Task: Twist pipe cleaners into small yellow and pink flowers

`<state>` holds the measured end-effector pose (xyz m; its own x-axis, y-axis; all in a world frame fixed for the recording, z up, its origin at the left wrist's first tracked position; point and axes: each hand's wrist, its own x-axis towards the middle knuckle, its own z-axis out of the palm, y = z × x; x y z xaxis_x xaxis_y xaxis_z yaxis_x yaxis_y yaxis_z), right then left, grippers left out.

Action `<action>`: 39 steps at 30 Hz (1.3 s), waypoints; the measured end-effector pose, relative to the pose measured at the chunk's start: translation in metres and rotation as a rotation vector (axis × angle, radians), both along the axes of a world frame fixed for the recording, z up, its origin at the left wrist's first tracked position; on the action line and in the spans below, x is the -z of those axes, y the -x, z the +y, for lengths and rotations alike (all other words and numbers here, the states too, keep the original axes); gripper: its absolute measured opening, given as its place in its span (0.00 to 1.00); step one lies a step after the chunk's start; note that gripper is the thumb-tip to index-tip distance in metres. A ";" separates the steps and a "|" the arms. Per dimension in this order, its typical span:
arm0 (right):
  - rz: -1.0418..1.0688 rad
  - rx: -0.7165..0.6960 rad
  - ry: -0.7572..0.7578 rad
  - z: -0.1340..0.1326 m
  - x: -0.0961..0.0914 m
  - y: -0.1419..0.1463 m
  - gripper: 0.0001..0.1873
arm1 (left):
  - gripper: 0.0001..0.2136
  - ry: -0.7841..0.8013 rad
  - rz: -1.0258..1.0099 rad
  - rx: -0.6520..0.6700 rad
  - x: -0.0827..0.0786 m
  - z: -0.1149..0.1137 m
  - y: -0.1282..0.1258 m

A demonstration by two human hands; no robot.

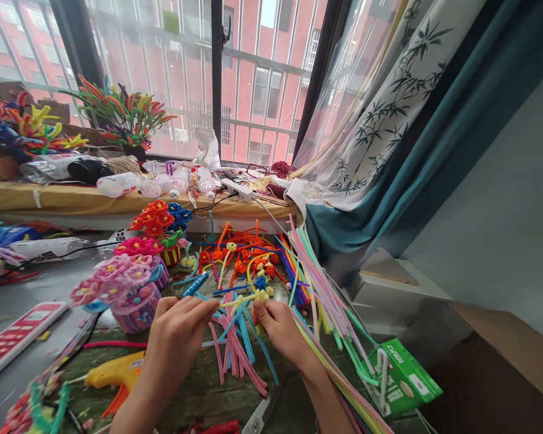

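My left hand pinches one end of a pale yellow pipe cleaner, which runs across to the right. My right hand grips its other part, where the yellow stem is bent into small loops. Beneath both hands lie pink pipe cleaners and light blue pipe cleaners in loose crossing bunches. Just beyond the fingers, orange pipe-cleaner flowers are heaped with several loose stems. A small dark blue pipe-cleaner flower sits close behind my right hand.
A yellow glue gun lies left of my left forearm. Scissors rest at the front edge. Pots of pink flowers stand at left. Long pastel pipe cleaners and a green box lie at right. Bottles line the windowsill.
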<state>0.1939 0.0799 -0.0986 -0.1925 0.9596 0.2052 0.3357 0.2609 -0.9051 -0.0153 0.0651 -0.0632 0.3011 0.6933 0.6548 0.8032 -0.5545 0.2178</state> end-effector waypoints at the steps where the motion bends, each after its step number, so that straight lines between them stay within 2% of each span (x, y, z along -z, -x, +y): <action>1: 0.027 -0.016 0.020 0.000 0.000 0.000 0.34 | 0.12 -0.005 -0.013 -0.008 0.000 0.000 0.000; 10: 0.205 -0.060 0.104 0.003 0.002 0.001 0.36 | 0.10 -0.042 -0.139 -0.020 0.002 0.002 0.002; 17: -0.151 0.099 -0.078 0.003 0.006 0.000 0.30 | 0.12 -0.067 -0.020 -0.053 0.001 0.000 0.000; 31: -0.291 0.202 -0.083 0.002 0.002 0.001 0.24 | 0.12 -0.025 0.029 -0.033 0.003 -0.001 -0.001; 39: -0.401 0.237 -0.116 0.002 0.007 0.000 0.21 | 0.14 0.006 0.051 -0.002 0.003 0.000 -0.004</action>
